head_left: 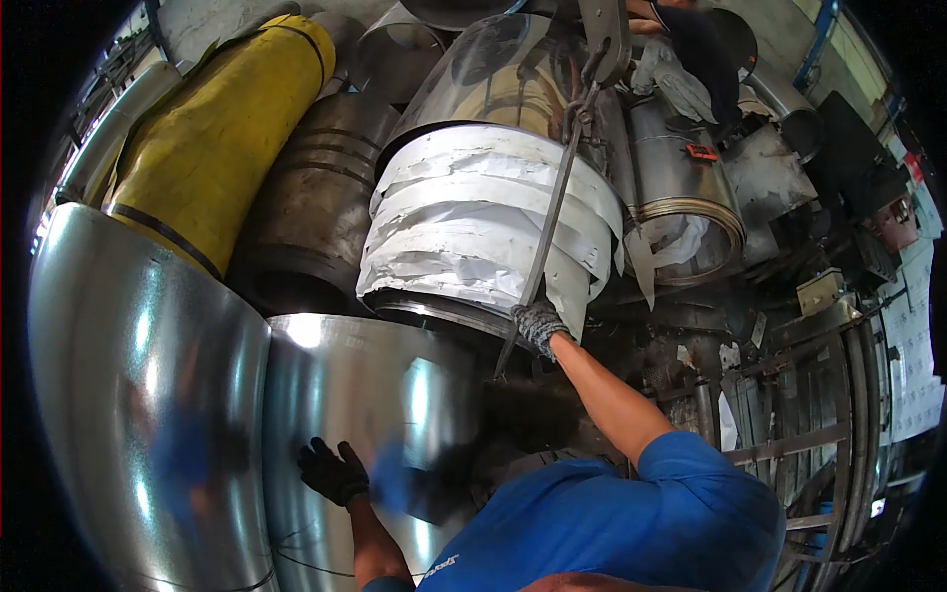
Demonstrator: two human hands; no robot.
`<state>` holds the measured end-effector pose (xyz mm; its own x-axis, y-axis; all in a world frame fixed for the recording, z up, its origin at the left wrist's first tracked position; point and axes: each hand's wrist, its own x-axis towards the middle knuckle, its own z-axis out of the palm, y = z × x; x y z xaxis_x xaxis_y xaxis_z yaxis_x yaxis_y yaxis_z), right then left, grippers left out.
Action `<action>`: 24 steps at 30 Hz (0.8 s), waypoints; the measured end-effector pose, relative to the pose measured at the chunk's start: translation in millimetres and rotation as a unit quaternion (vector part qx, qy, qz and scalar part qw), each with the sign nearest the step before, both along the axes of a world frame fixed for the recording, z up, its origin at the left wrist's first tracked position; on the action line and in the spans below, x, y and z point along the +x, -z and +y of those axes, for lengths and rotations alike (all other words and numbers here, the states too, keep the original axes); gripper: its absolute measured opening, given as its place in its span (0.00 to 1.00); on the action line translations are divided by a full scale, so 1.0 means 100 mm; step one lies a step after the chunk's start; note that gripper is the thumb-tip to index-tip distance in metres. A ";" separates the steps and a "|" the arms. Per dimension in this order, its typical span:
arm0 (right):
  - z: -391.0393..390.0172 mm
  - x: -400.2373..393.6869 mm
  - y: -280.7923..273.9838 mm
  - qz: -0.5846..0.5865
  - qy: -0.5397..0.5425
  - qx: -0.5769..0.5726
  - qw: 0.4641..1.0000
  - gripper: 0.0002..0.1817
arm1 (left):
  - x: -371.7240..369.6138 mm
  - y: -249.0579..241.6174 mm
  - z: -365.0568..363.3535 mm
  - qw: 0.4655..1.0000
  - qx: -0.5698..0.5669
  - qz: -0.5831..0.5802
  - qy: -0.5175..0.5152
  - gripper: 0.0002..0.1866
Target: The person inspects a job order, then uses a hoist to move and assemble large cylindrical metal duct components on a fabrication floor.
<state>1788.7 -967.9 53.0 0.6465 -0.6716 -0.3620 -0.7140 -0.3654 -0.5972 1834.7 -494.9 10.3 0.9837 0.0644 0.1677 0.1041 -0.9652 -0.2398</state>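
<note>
My left hand (333, 472), in a dark glove, is open with its fingers apart, over the shiny curved metal sheet (340, 380) at lower left. The glove seems to rest on the sheet. My right hand (540, 329), in a grey knit glove, is wrapped round a long, thin dark bar or strap (552, 212). This slants up to a metal hook-like fitting (584, 104) below a grey plate (607, 35). Behind it lies a large metal roll (483, 74) whose near end is wrapped in torn white paper (464, 232).
A yellow-wrapped roll (222, 118) and a dark brown roll (321, 178) lie at left. Another shiny curved sheet (138, 375) stands at lower left. Right of centre is a banded metal coil (681, 178). A metal frame (799, 449) fills the right. Another person's arm (646, 18) shows at the top.
</note>
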 end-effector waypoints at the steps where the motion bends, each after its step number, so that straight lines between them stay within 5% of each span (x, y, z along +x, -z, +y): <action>1: 0.00 0.00 0.02 0.002 -0.004 -0.001 1.000 0.53 | 0.00 0.05 0.02 1.000 -0.001 0.002 -0.004 0.33; 2: 0.01 -0.01 0.03 0.019 -0.017 -0.022 0.999 0.37 | 0.00 0.10 0.04 0.999 0.005 -0.041 0.019 0.33; 3: 0.02 -0.01 0.03 0.035 -0.030 -0.043 0.998 0.36 | -0.01 0.13 0.07 0.996 0.012 -0.084 0.041 0.32; 7: -0.12 0.06 0.52 0.013 -0.098 -0.109 0.989 0.35 | 0.03 0.10 0.08 0.997 0.008 -0.070 0.039 0.31; 16: 0.08 0.00 0.06 -0.024 -0.033 -0.062 0.997 0.35 | 0.03 0.21 0.13 0.996 -0.001 -0.080 0.048 0.32; 22: 0.14 -0.03 -0.26 0.093 -0.079 -0.021 0.992 0.38 | 0.01 0.01 0.03 1.000 -0.003 -0.015 0.019 0.33; 24: 0.11 -0.04 -0.14 0.073 -0.076 -0.041 0.994 0.37 | 0.01 0.06 0.05 0.996 0.013 -0.080 0.050 0.32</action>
